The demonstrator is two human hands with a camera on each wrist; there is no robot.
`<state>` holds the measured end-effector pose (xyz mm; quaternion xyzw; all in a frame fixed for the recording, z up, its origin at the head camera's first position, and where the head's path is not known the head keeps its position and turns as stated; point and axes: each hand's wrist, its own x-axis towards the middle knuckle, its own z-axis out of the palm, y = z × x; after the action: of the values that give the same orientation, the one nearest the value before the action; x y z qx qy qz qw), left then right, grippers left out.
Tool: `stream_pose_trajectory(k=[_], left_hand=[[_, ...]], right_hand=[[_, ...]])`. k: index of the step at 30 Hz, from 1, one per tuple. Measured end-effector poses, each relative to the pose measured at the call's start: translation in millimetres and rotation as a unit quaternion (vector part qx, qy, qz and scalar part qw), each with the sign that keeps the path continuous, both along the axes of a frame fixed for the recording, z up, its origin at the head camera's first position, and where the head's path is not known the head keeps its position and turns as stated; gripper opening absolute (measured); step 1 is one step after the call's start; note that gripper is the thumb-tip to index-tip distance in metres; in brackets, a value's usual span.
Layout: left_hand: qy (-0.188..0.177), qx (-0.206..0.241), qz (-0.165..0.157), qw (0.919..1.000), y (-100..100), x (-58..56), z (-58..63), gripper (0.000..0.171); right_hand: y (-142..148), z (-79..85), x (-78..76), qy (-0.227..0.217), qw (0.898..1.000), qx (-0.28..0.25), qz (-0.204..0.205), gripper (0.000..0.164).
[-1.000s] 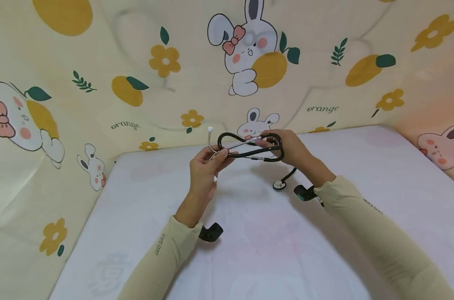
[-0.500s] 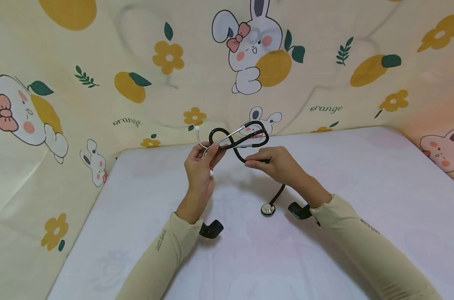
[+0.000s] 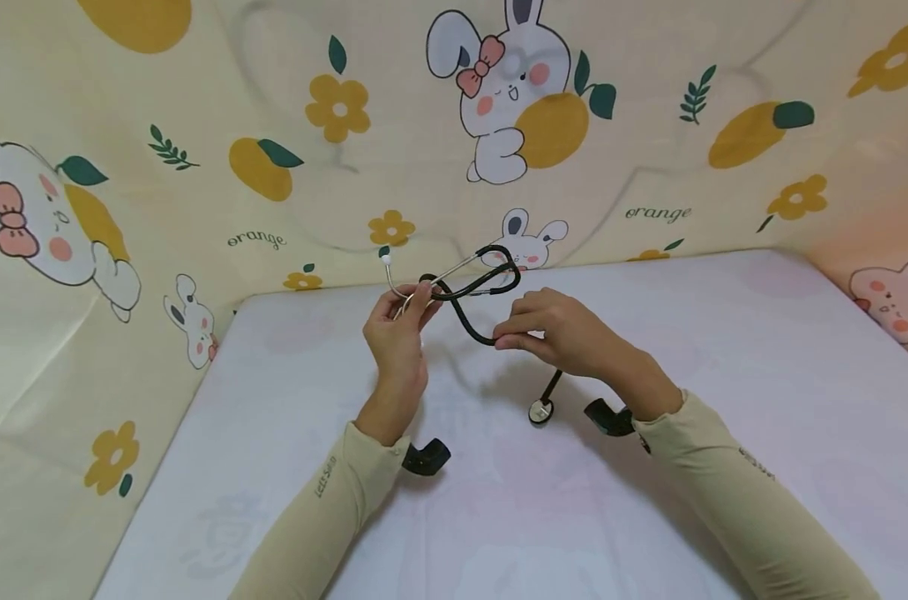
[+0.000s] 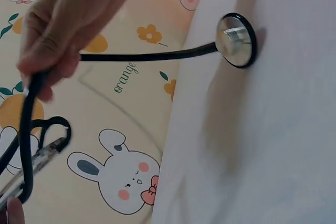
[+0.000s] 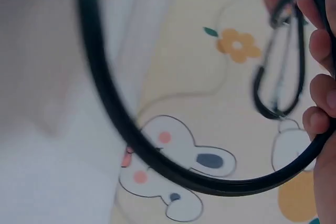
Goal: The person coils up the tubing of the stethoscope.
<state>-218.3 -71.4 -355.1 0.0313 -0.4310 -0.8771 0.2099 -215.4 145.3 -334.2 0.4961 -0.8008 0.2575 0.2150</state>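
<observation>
A stethoscope [image 3: 469, 289] with black tubing and silver ear tubes is held up above the white table. My left hand [image 3: 397, 342] pinches it by the ear tubes and part of the looped tubing; a white ear tip [image 3: 385, 260] sticks up beyond the fingers. My right hand [image 3: 566, 333] grips the tubing farther along, with a slack curve of tube between the two hands. Below the right hand hangs the round chest piece [image 3: 541, 412], also plain in the left wrist view. In the right wrist view the tubing [image 5: 231, 188] sweeps across in a wide arc.
The white-covered table [image 3: 289, 500] lies beneath both hands. Behind it rises a cream cloth [image 3: 409, 75] printed with rabbits, oranges and flowers. A black wrist-worn device shows at each sleeve, left device [image 3: 427, 457] and right device [image 3: 609, 417].
My right hand has left the far end of the coil and drawn a length of tubing downward. The loop beside my left hand has shrunk, and the chest piece hangs lower and slightly left.
</observation>
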Motion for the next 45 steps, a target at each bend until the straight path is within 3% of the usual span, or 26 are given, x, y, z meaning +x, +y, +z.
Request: stream_pose_trajectory(k=[6, 11, 14, 22, 30, 38, 41, 45], left_hand=[[0.000, -0.019, 0.028, 0.9994, 5, 2.9, 2.2, 0.013], [-0.017, 0.003, 0.032, 0.9994, 5, 6.3, 5.9, 0.004], [-0.023, 0.022, 0.030, 0.9990, 5, 6.9, 8.0, 0.008], [-0.053, 0.000, 0.001, 0.9986, 5, 6.2, 2.9, 0.008], [0.004, -0.002, 0.002, 1.0000, 8, 5.8, -0.9, 0.012], [0.031, -0.017, -0.041, 0.9985, 6, 7.9, 0.0, 0.012], [0.031, 0.009, -0.048, 0.9984, 1, 3.2, -1.2, 0.010], [0.015, 0.043, -0.029, 0.9986, -9, -6.1, -4.4, 0.018]], right_hand=[[1, 7.0, 6.1, -0.013, 1.000, 0.008, 0.006, 0.011], [-13, 5.4, 16.3, -0.015, 0.998, 0.067, 0.015, 0.007], [-15, 4.6, 19.0, -0.022, 0.997, 0.078, 0.017, 0.009], [-4, 6.2, 14.9, -0.037, 0.999, 0.008, 0.017, 0.012], [-3, 11.5, 13.8, -0.064, 0.996, -0.035, 0.048, 0.015], [5, 19.4, 14.2, -0.070, 0.995, -0.039, 0.051, 0.016], [8, 22.9, 16.8, -0.068, 0.996, -0.020, 0.057, 0.018], [9, 27.5, 20.8, -0.049, 0.997, 0.002, 0.065, 0.014]])
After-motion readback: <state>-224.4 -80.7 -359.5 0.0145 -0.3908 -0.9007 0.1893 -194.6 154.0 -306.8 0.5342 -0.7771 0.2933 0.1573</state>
